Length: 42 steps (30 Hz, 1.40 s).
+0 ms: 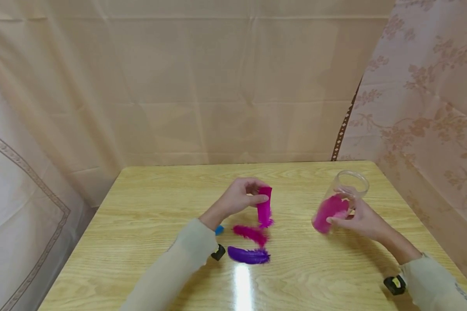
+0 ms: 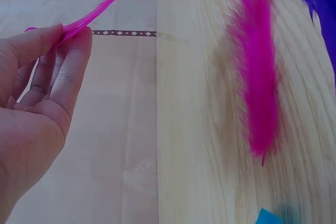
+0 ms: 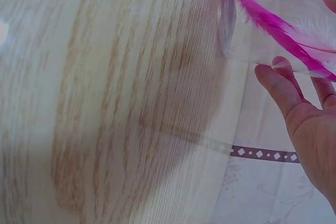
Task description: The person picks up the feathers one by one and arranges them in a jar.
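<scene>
Between the thumb and fingers of my left hand (image 1: pixel 243 196) is a bright pink feather (image 1: pixel 264 207), pinched near one end so that its fluffy end hangs downward. My right hand (image 1: pixel 359 218) grips a clear glass jar (image 1: pixel 353 180), which tilts over the right part of the table. Inside the glass lie pink feathers (image 3: pixel 278 32), one darker and one pale. Below the left hand, a magenta feather (image 1: pixel 251 233) and a purple feather (image 1: pixel 249 255) lie on the wood. A bit of blue feather (image 1: pixel 219 230) shows beside the left sleeve, which hides the rest.
The light wooden table (image 1: pixel 159 185) ends at a beige cloth (image 1: pixel 225 86) hung behind it. A flowered cloth (image 1: pixel 432 108) hangs on the right and a white one (image 1: pixel 19 194) on the left. Each wrist carries a small black strap piece (image 1: pixel 395 285).
</scene>
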Each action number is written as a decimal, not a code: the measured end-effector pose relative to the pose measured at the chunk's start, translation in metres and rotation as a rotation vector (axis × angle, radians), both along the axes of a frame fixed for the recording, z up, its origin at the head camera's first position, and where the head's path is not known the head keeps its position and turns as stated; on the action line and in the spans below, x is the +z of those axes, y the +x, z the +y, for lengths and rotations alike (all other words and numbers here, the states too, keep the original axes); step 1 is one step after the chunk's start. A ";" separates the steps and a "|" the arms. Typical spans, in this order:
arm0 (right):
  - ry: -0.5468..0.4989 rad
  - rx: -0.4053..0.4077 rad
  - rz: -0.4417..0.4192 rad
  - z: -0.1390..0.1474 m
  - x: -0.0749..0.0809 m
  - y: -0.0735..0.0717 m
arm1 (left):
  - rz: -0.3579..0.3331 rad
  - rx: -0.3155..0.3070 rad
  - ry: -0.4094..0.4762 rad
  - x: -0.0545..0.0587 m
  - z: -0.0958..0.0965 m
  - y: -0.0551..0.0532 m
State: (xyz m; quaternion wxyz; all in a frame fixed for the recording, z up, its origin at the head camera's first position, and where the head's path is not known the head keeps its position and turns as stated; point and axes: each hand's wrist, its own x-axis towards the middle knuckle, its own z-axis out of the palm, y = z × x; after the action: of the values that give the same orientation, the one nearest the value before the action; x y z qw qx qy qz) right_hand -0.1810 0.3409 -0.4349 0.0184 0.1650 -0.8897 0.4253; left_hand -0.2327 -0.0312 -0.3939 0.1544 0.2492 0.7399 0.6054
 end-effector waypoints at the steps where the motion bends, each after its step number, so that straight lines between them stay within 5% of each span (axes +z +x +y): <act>1: 0.000 0.000 -0.002 0.000 0.000 0.000 | -0.002 -0.003 0.000 0.001 0.002 0.000; 22: -0.015 0.007 -0.004 -0.003 0.003 -0.002 | 0.037 -0.090 -0.016 0.028 0.039 -0.001; 42: -0.061 0.038 -0.031 0.005 0.000 -0.003 | 0.016 -0.212 0.046 0.067 0.104 0.003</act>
State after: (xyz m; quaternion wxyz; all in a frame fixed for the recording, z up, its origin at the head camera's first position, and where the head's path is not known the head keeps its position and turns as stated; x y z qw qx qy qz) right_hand -0.1835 0.3456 -0.4350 0.0014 0.1743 -0.8733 0.4549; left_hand -0.2300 0.0732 -0.3272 0.2061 0.3346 0.6965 0.6003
